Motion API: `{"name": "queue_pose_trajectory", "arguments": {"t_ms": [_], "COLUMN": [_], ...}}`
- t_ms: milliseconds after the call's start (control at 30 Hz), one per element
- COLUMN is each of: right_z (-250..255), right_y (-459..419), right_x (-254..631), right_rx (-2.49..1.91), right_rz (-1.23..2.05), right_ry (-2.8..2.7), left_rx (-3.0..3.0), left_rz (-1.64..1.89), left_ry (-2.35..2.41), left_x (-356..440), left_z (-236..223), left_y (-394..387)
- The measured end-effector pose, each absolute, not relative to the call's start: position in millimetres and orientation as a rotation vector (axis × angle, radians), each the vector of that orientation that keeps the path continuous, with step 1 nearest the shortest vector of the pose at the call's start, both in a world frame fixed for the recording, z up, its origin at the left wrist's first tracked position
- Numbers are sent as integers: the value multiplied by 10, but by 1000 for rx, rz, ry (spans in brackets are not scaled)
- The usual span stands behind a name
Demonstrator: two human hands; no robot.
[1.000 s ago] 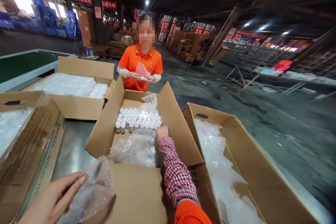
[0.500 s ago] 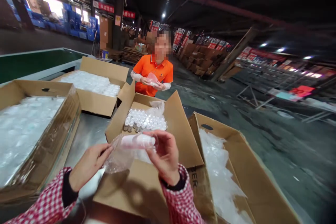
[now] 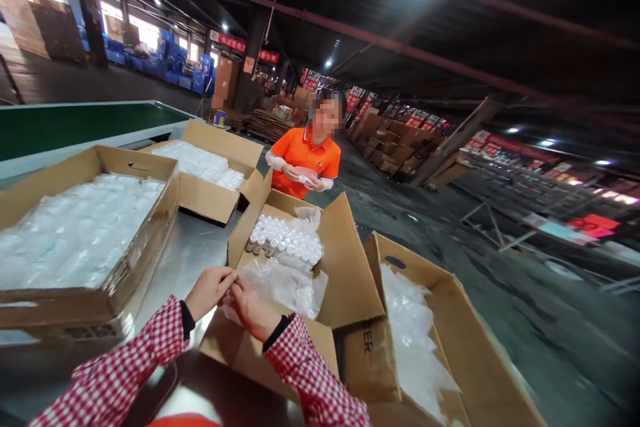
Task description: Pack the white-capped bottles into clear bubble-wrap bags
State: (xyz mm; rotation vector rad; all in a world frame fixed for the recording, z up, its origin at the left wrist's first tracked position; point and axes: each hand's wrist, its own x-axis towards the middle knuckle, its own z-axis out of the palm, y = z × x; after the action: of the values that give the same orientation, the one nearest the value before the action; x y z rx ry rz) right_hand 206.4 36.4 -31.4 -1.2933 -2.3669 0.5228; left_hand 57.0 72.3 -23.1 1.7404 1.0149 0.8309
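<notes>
Half a second ago my right hand [image 3: 254, 310] held a white bottle at the bag's mouth; now both grips have closed together on the clear bag [image 3: 231, 307], left hand [image 3: 209, 290] pinching beside it, above the middle carton's [image 3: 350, 280] near edge, bottle hidden.

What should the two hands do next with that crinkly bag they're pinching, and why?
Probably lay it in the right-hand box among the white wrapped packs. The left hand and right hand meet on a small clear bag at the near edge of the middle box, which holds unwrapped bottles. What is inside the bag is hidden.
</notes>
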Motion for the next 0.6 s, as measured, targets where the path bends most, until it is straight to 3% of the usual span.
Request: {"name": "queue_pose_trajectory", "arguments": {"t_ms": [200,333,433,600], "right_z": [-189,-544,-885,-939], "right_y": [141,67,184,286], "right_x": [2224,2477,2409,1910], "right_rx": [-1165,-1294,-1258,-1083], "right_rz": [628,731,1069,1214], "right_ry": [-2045,-1593,-1450,-1527], "left_rx": [1556,1367,1299,1278], "left_rz": [849,812,795,828], "left_ry": [986,927,869,801], "left_x": [465,397,384,216], "left_z": [-110,-71,5,312], "left_y": [735,755,706,449]}}
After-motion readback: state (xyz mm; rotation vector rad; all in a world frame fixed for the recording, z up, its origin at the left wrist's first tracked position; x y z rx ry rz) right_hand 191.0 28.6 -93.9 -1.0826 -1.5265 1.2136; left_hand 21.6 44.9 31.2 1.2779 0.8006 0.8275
